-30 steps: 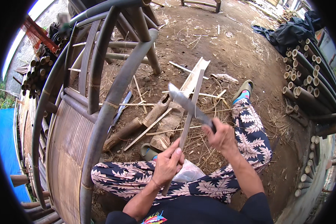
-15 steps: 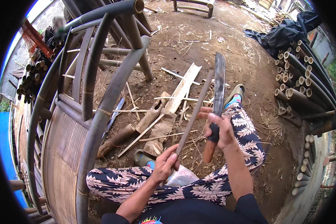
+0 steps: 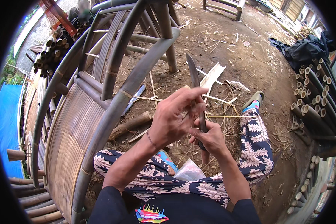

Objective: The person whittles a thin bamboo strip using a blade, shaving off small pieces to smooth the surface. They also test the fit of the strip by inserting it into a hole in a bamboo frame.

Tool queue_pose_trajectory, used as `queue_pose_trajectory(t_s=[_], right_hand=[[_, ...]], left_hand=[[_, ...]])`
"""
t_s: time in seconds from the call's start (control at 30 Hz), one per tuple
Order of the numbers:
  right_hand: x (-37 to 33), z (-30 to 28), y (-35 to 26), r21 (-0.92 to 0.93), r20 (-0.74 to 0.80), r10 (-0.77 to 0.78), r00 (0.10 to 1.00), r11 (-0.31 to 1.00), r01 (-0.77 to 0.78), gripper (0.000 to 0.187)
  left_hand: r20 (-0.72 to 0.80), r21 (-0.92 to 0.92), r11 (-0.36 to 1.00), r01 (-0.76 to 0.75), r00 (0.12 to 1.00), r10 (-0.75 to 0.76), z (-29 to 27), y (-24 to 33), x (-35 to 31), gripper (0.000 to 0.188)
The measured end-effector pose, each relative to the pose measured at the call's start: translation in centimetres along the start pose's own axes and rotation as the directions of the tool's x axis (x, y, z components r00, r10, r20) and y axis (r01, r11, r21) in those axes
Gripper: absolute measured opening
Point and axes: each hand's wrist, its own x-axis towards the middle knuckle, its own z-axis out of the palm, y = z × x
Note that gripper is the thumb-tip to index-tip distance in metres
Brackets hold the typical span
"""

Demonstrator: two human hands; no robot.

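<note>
My right hand grips a machete by its handle, with the long dark blade pointing up and away. The lower end of the brown wooden handle shows below the fist. My left hand is raised at the blade, fingers curved and partly apart, thumb and forefinger next to the metal. Whether they touch the blade I cannot tell. The thin brown rod from before does not show in this hand. Beneath both hands a clear plastic bag lies by my crossed leg in patterned trousers.
A bamboo chair stands close on my left. On the dirt floor lie a brown bamboo length, a split pale piece, a blue-handled tool and shavings. Cut bamboo poles are stacked at right; a blue tarp hangs far left.
My left hand has risen to the blade and no longer shows the rod. The machete has moved left and turned narrower to view. The whole view has shifted left.
</note>
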Motion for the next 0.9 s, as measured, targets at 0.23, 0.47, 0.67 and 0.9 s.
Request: queue_pose_trajectory(t_s=[0.23, 0.47, 0.67, 0.9], right_hand=[[-1.6, -1.0, -0.3, -0.057, -0.159, -0.045, 0.986, 0.998, 0.036, 0.058], [-6.9, -1.6, 0.8, -0.095, -0.212, -0.035, 0.977, 0.995, 0.015, 0.027], [-11.5, 1.7, -1.9, -0.234, -0.134, -0.067, 0.989, 0.972, 0.035, 0.036], [-12.8, 3.1, -2.0, -0.36, -0.043, -0.064, 0.997, 0.932, 0.044, 0.033]], left_hand=[[-0.138, 0.209, 0.969, -0.128, 0.978, 0.159, -0.9, -1.4, -1.0, 0.027], [-0.202, 0.261, 0.958, -0.119, 0.964, 0.175, 0.2, -5.3, -3.1, 0.041], [-0.179, -0.071, 0.992, 0.105, 0.977, -0.116, 1.4, -3.4, -6.1, 0.044], [-0.129, -0.012, 0.993, 0.114, 0.985, -0.115, 2.0, -3.3, -9.0, 0.039]])
